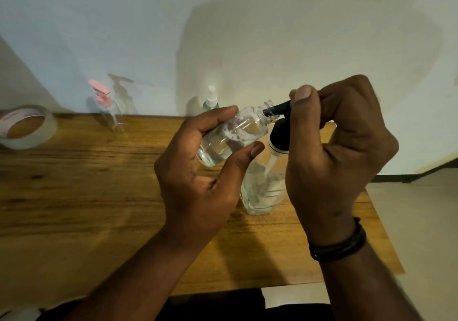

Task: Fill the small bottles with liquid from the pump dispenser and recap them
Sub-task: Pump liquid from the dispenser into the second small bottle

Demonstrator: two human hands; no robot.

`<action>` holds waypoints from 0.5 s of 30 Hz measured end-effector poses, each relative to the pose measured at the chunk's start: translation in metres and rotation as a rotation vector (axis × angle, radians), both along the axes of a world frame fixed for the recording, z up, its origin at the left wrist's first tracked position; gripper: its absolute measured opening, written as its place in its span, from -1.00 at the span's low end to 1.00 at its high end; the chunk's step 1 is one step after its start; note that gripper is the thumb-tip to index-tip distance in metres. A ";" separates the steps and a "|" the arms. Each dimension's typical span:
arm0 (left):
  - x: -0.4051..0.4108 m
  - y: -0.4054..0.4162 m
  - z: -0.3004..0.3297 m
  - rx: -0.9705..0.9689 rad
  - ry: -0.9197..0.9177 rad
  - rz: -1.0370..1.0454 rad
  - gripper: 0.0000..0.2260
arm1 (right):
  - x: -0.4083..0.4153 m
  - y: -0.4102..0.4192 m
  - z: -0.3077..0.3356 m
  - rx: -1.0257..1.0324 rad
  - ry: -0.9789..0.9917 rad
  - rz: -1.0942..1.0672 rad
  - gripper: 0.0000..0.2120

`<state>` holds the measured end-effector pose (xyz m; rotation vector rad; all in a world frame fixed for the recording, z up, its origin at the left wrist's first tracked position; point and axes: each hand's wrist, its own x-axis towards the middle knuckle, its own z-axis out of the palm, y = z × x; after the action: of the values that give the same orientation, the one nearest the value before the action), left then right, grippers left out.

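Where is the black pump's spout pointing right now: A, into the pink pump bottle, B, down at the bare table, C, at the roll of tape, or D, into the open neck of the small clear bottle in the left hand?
D: the left hand tilts the small clear bottle so its open neck meets the black spout, whose pump head the right hand grips.
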<state>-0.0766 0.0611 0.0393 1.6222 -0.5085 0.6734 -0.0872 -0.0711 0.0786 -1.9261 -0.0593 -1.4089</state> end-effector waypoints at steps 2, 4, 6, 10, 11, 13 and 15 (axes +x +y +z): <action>0.000 0.000 0.000 0.004 -0.004 0.003 -0.62 | -0.001 -0.001 0.002 -0.012 -0.001 -0.009 -0.67; 0.001 0.000 0.001 0.016 -0.006 0.011 -0.61 | -0.001 -0.002 0.005 -0.026 -0.013 -0.015 -0.67; 0.001 0.000 0.001 0.024 -0.014 0.019 -0.60 | -0.002 0.000 0.006 -0.036 -0.021 -0.014 -0.68; 0.001 -0.001 0.001 0.018 -0.012 0.010 -0.61 | 0.001 0.005 0.001 -0.015 -0.018 0.017 -0.68; 0.001 -0.001 0.000 0.011 -0.002 0.007 -0.61 | 0.002 0.006 -0.001 -0.003 -0.018 0.026 -0.68; 0.000 -0.001 0.000 0.003 0.004 0.002 -0.61 | 0.003 0.007 -0.001 0.006 -0.016 0.026 -0.68; 0.000 0.000 0.000 0.009 -0.005 0.003 -0.60 | 0.001 0.006 0.000 -0.002 -0.007 0.025 -0.68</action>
<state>-0.0767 0.0610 0.0394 1.6309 -0.5135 0.6788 -0.0859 -0.0652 0.0791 -1.9156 -0.0870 -1.3998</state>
